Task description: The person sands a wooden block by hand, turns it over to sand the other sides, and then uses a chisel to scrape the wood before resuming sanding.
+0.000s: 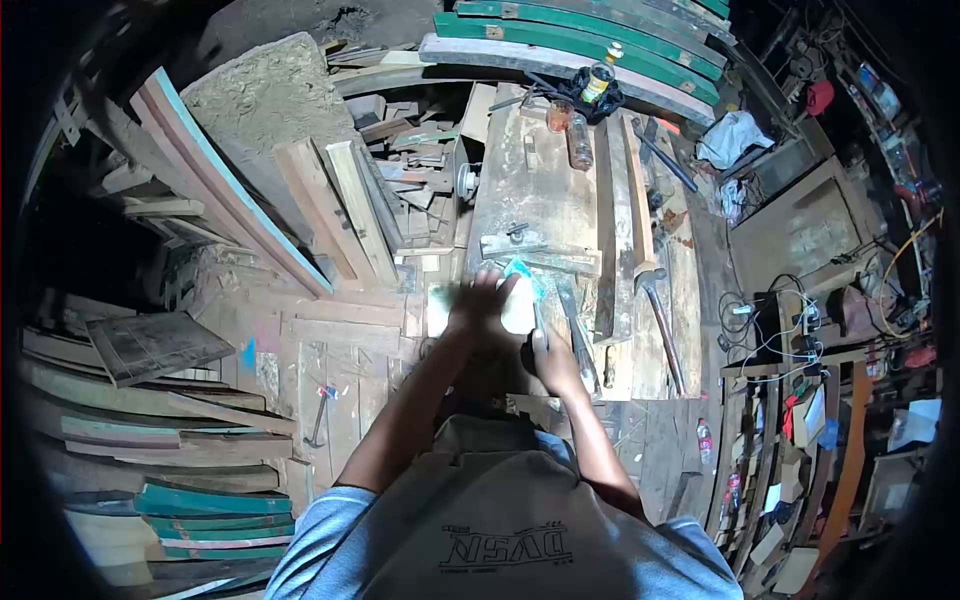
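My left hand (482, 302) lies spread over a brightly lit, pale block or board (518, 312) at the near end of the workbench. Just right of that board, my right hand (555, 365) is closed, with a slim, pale-edged strip (540, 318) rising from the fingers; its kind is too glared to tell. A bright turquoise piece (520, 268) sits just beyond my left fingertips. To the right of my right hand lies a long hand saw or similar flat blade (575, 325), partly in shadow.
A claw hammer (655, 305) rests on the bench's right side. Farther back stand a clear bottle (579, 142) and a yellow-labelled bottle (598, 82). Timber stacks (170, 440) fill the left, with another hammer (320, 415) on the floor planks. Cables (790, 320) hang at right.
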The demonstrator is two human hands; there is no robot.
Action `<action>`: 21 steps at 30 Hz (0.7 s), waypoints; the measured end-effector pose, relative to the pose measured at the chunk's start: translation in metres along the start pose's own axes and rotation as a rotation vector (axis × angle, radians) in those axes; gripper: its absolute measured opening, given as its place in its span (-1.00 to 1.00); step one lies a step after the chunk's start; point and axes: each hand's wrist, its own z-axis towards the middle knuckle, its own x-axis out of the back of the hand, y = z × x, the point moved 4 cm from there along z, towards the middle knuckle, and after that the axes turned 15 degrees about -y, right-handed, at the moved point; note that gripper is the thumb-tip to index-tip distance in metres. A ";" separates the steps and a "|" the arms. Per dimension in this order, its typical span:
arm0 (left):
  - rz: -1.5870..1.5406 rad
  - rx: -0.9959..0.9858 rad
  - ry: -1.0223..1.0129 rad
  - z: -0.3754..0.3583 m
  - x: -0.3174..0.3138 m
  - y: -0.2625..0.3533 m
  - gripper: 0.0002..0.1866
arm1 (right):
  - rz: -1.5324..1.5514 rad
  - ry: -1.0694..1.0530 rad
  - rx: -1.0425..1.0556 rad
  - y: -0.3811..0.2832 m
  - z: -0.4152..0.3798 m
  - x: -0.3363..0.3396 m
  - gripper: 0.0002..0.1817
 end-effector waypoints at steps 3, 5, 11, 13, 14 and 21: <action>0.060 0.031 0.106 0.003 -0.011 0.000 0.38 | 0.017 0.026 0.023 -0.010 -0.005 0.002 -0.46; -0.002 -0.011 0.178 0.005 -0.015 -0.006 0.40 | 0.090 0.029 0.054 -0.003 -0.024 -0.005 -0.47; -0.066 0.074 0.198 0.003 0.005 -0.003 0.35 | -0.034 0.058 0.048 0.000 -0.004 -0.001 -0.47; -0.080 0.008 0.142 0.002 0.006 -0.001 0.33 | -0.091 0.035 0.027 -0.011 0.008 0.005 -0.46; -0.064 0.007 0.161 0.002 0.006 0.000 0.34 | -0.147 0.052 0.048 -0.018 0.004 0.004 -0.43; -0.044 0.030 0.186 0.004 0.004 -0.002 0.34 | -0.513 0.090 0.085 -0.038 -0.016 -0.008 -0.33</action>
